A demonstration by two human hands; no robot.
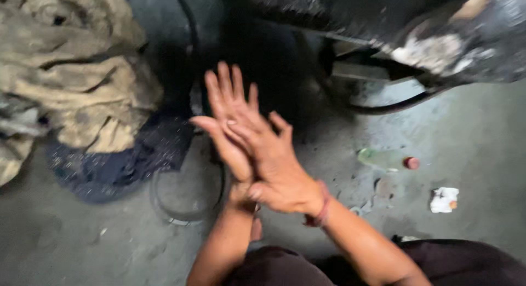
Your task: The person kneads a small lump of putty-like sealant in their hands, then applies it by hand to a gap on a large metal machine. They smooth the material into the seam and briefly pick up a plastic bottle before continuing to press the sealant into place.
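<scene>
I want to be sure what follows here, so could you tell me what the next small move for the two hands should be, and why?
Probably part the palms. The right hand lies pressed over the left hand, fingers spread, and neither holds anything. The nearest thing is the dark rubber loop on the concrete floor just beneath them, so the left hand would likely lower to it.

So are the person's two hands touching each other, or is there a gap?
Touching. The head view shows the right hand laid across the left hand, with no gap where they overlap.
</scene>
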